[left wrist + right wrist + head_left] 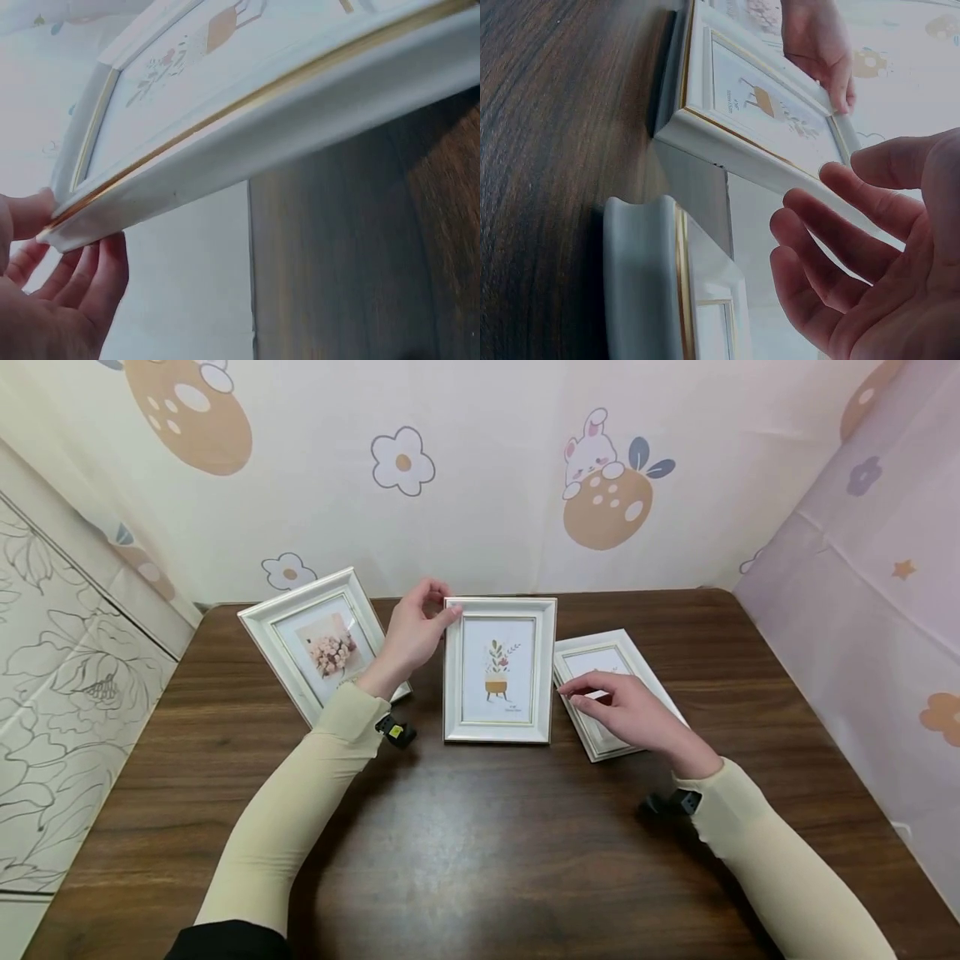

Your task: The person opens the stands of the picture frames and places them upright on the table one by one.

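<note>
Head view: The middle frame [498, 670], bearing a potted-plant picture, was upright at the centre of the brown table [480, 852], toward its far side. The left hand [415, 631] gripped its upper left corner, thumb on the front face. The right hand [626, 710] was over the right frame [600, 658], fingers loosely bent and ungripping, tips just beside the middle frame's right edge; contact could not be confirmed. The right frame sat at a slant, its far left corner close to that same edge, leaving tight room there. The left frame [322, 643], showing pink flowers, was tilted; a strip of wood separated it from the middle frame. A broad stretch of tabletop ran from the middle frame's lower edge toward the near side. Patterned cloth [487, 527] hung beyond the table's far edge.

Left wrist view: Thumb and fingers pinched the middle frame's corner from opposite faces. Its long white side edge carried gold trim.

Right wrist view: The right hand's fingers were gently curved, thumb near the index finger. A narrow gap separated the two nearest frames' edges.
</note>
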Tool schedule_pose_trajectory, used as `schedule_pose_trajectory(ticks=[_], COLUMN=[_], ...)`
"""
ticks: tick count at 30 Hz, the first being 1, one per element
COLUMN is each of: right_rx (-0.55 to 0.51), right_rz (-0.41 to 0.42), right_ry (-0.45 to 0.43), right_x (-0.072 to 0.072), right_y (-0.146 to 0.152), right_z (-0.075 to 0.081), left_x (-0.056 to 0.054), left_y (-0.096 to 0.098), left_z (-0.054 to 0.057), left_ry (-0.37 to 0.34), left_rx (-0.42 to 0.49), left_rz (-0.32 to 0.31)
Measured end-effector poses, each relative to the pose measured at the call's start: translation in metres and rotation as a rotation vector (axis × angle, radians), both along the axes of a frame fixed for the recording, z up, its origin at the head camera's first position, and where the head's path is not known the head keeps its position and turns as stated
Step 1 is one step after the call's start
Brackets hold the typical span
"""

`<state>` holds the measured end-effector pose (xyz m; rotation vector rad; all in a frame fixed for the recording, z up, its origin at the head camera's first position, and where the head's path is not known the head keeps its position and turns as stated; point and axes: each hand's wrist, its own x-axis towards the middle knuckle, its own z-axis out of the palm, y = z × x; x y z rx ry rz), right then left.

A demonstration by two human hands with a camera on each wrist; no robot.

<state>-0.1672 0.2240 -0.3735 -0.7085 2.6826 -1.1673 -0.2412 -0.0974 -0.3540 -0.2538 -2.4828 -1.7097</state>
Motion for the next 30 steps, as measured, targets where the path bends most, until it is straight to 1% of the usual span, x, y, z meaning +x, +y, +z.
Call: schedule_pose_trajectory(ticks=[6,12,14,17,20,24,30], right_rx=[-0.001,0.011,0.016,0.013,0.002,-0.008,-0.004], right_rz=[0.012,0.039,0.048,0.070,0.098,0.141,0.197], right_ry=[0.003,0.014,0.012,0.005,-0.004,-0.002,0.033], right_x=[0.003,0.004,0.005,0.006,0.008,0.011,0.019], right_y=[0.000,0.000,-0.001,-0.003,-0.005,-0.007,-0.012], right_z=[0.000,-0.002,-0.003,-0.005,-0.007,-0.010,-0.009], left_x=[0.011,0.023,0.027,0.031,0.034,0.037,0.043], left_y=[-0.004,-0.008,-0.011,-0.015,-0.019,-0.026,-0.036], left_z=[0.005,0.013,0.016,0.020,0.024,0.028,0.032], left_ry=[0.056,0.138,0.152,0.149,0.158,0.193,0.254], left_rx=[0.070,0.094,0.109,0.148,0.194,0.236,0.269], left_rz=[0.014,0.013,0.009,0.011,-0.003,-0.032,-0.064])
